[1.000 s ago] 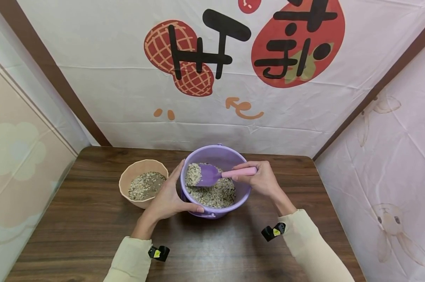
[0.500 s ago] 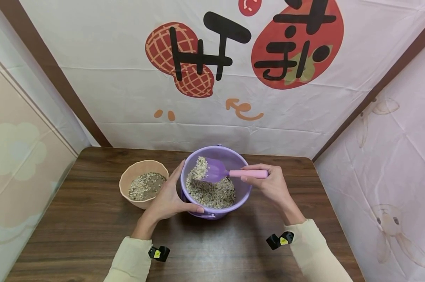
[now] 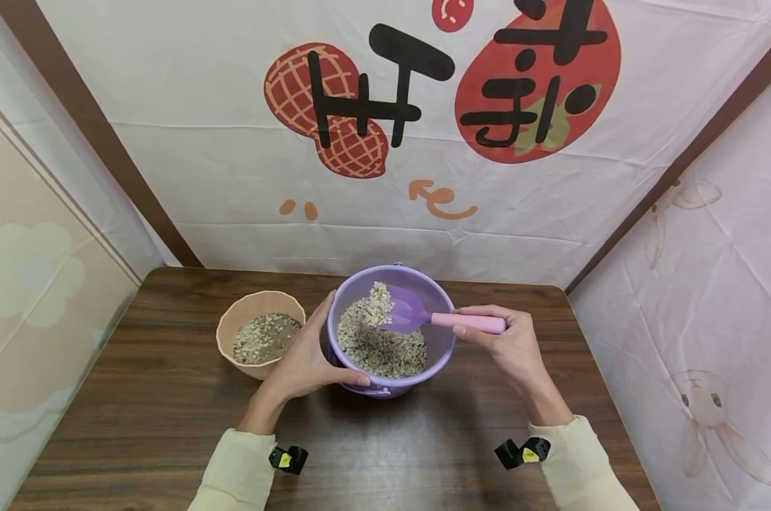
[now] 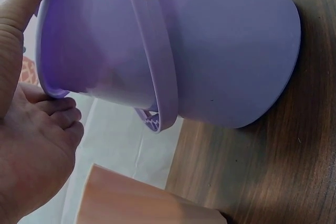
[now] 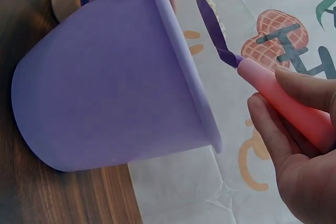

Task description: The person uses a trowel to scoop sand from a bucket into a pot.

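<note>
A purple bucket point(image 3: 435, 355) stands on the table, holding loose, speckled grain point(image 3: 385, 355). My left hand point(image 3: 305, 362) grips its left side at the rim, thumb along the near edge and fingers toward the back. My right hand point(image 3: 510, 341) holds a small shovel by its pink handle point(image 3: 468, 323), pinched between thumb and fingers. Above the grain, inside the bucket's outline in the head view, is the purple blade point(image 3: 408, 309), with pale flakes point(image 3: 379, 304) heaped at its tip. In the right wrist view the blade point(image 5: 210, 22) appears beyond the rim, flakes along one face.
A peach bowl point(image 3: 228, 323), partly filled with similar flakes and darker material, stands left of the bucket, behind my left hand. The bucket's handle point(image 4: 157, 61) hangs down its side. A printed white cloth point(image 3: 232, 177) rises behind the wooden table point(image 3: 385, 454).
My right hand has moved right and slightly nearer, drawing the loaded shovel away from the bucket's left side. Its blade has come up off the grain. The left hand and bucket have stayed put.
</note>
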### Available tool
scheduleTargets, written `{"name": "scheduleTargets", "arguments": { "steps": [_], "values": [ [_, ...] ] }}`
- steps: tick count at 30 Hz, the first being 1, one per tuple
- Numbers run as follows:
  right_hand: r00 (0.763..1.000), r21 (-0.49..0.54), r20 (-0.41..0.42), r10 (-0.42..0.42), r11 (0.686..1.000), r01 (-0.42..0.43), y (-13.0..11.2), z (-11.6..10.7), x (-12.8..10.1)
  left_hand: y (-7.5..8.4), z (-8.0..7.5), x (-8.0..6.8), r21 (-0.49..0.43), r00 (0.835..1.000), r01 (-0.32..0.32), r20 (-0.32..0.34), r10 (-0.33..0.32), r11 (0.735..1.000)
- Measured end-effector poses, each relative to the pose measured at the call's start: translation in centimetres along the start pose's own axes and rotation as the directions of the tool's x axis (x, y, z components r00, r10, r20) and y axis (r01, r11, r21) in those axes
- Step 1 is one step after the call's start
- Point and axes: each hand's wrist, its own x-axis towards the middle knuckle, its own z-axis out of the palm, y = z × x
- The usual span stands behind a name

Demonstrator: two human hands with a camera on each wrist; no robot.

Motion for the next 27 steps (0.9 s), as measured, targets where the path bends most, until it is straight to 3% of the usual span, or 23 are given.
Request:
{"name": "scheduleTargets", "arguments": {
  "steps": [14, 20, 27],
  "values": [
    [1.0, 0.02, -0.008, -0.022, 1.0, 0.022, -0.1, 0.1, -0.8, 0.2, -0.5, -0.3, 0.053, 1.0, 0.013, -0.002, -0.013, 0.999],
    [1.0, 0.038, -0.01, -0.022, 0.999, 0.022, -0.1, 0.3, -0.8, 0.3, -2.6, -1.4, 0.144, 0.997, 0.07, -0.036, -0.065, 0.987],
    [0.999, 0.043, -0.007, -0.034, 0.999, 0.034, 0.1, 0.2, -0.8, -1.3, -5.7, -2.9, 0.179, 0.989, 0.093, -0.134, -0.069, 0.98]
  ]
}}
